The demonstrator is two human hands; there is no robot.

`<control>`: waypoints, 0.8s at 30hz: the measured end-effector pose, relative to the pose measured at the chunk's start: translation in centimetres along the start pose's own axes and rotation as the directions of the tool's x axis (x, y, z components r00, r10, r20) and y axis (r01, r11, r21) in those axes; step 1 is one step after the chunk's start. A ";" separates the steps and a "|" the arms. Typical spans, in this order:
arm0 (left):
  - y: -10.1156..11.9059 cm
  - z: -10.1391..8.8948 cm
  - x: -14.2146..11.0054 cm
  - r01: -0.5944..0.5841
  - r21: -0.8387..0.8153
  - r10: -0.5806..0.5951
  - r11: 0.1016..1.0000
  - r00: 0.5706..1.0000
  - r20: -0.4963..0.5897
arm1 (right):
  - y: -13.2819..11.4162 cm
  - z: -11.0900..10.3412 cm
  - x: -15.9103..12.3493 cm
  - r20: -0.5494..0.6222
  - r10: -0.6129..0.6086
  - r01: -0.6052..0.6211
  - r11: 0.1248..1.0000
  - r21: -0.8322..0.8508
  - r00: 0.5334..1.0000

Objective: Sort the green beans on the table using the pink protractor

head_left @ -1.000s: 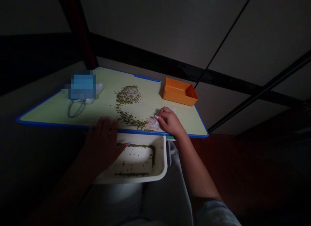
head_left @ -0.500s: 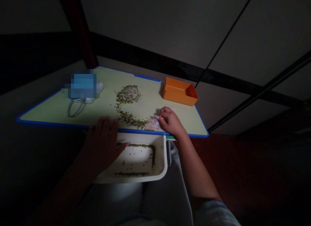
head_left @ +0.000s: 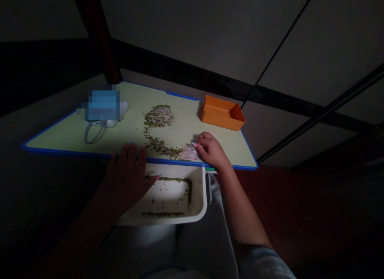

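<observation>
My left hand [head_left: 127, 179] lies with its fingers spread over the near edge of the table, the thumb hanging above a white bin [head_left: 204, 191]. Farther right, my right hand [head_left: 211, 149] rests on the tabletop with its fingers curled and pinched on a crumpled, see-through plastic bag [head_left: 188, 152] with pinkish marks. Small green beans [head_left: 162, 148] trail leftward from the bag, along the near side of the table. They curve up to a rounder heap of beans mixed with paler bits [head_left: 159, 115].
An orange open box [head_left: 222, 115] stands at the table's back right. On the left sits a white device with a grey cable [head_left: 90, 137], partly blurred out. The table [head_left: 186, 111] has a blue rim. Beans line the inside of the bin, below the table edge.
</observation>
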State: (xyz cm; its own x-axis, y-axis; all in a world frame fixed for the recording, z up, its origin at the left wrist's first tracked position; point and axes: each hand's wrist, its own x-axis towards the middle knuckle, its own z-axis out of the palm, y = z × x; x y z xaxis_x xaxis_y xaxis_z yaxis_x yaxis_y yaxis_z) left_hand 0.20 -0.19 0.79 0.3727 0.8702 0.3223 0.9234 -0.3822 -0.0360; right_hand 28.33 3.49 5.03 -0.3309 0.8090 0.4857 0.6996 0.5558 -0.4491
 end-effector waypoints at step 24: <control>0.0 0.1 -0.2 -0.009 -0.061 0.007 0.998 0.999 -0.043 | 0.1 0.1 0.0 0.005 0.011 -0.011 1.000 0.000 1.000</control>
State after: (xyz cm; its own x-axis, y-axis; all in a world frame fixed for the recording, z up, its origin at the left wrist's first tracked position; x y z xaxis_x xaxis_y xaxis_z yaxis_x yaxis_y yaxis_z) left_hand 0.08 -0.33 0.66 0.3746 0.8535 0.3623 0.9126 -0.4085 0.0189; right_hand 28.41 3.55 4.90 -0.3264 0.8158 0.4774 0.7032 0.5471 -0.4541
